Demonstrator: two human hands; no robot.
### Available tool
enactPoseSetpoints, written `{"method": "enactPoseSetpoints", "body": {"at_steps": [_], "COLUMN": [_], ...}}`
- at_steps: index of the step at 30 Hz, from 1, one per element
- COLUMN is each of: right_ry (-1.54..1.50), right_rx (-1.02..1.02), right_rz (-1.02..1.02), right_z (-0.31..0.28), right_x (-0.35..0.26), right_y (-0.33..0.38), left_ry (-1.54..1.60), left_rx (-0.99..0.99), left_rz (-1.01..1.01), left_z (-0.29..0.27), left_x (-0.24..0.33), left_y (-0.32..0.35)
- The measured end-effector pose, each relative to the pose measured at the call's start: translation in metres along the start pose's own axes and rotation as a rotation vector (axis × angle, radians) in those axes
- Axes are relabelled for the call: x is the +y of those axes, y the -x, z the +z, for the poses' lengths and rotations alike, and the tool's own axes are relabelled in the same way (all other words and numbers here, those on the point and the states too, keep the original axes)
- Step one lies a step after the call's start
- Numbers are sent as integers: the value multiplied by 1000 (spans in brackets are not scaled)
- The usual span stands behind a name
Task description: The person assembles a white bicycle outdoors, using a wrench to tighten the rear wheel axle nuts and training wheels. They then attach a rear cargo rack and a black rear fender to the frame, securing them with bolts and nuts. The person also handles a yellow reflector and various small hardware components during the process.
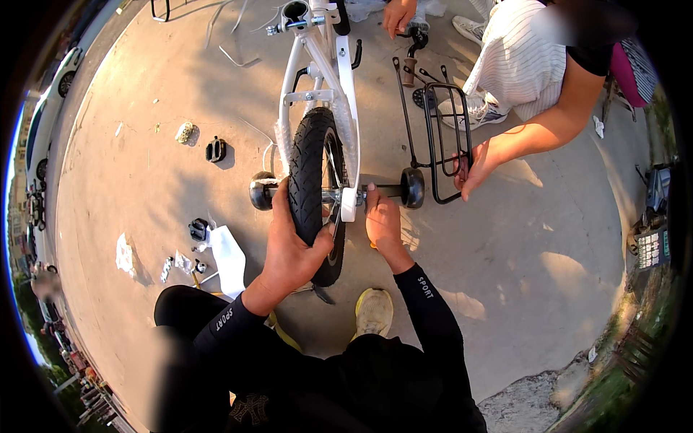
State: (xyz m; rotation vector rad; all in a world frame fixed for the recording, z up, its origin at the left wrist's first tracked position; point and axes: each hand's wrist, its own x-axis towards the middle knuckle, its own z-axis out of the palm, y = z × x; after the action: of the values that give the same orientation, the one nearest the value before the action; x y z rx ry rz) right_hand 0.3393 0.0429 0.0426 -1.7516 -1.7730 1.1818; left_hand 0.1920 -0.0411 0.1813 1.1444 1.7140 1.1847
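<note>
A white children's bicycle stands in front of me with its black tyre toward me. My left hand is wrapped round the near left side of the tyre, thumb across the tread. Close to the right end of the axle, my right hand is closed beside the white frame end. An orange bit shows under its palm, but what the fingers hold is hidden. Small black stabiliser wheels sit on either side, a left one and a right one.
At right, another person's hand holds a black luggage rack; their other hand is near a crank arm. Pedals, a white panel and plastic scraps lie on the concrete at left.
</note>
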Motion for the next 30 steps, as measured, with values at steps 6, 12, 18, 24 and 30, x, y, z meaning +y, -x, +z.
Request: {"method": "enactPoseSetpoints", "body": {"at_steps": [6,12,18,24,30], "right_ry": [96,481,639,146,409], "right_rx": [34,173,201,99,372], "right_rz": [-117,-219,-339,-629,-628], "right_z": [-6,-11,-36,-28,-99], "right_x": [6,106,123,-22,4], "right_y": [3,63,116,70,65], "left_ry": [21,25,-59,-45,-253], "left_rx": [42,42,6,8,125], "left_rz": [86,71,27,43,179], "left_z": [4,6,-2,0,-4], "left_x": [-7,1,0,7,-4], "left_y": [-3,-8,0,-4,0]}}
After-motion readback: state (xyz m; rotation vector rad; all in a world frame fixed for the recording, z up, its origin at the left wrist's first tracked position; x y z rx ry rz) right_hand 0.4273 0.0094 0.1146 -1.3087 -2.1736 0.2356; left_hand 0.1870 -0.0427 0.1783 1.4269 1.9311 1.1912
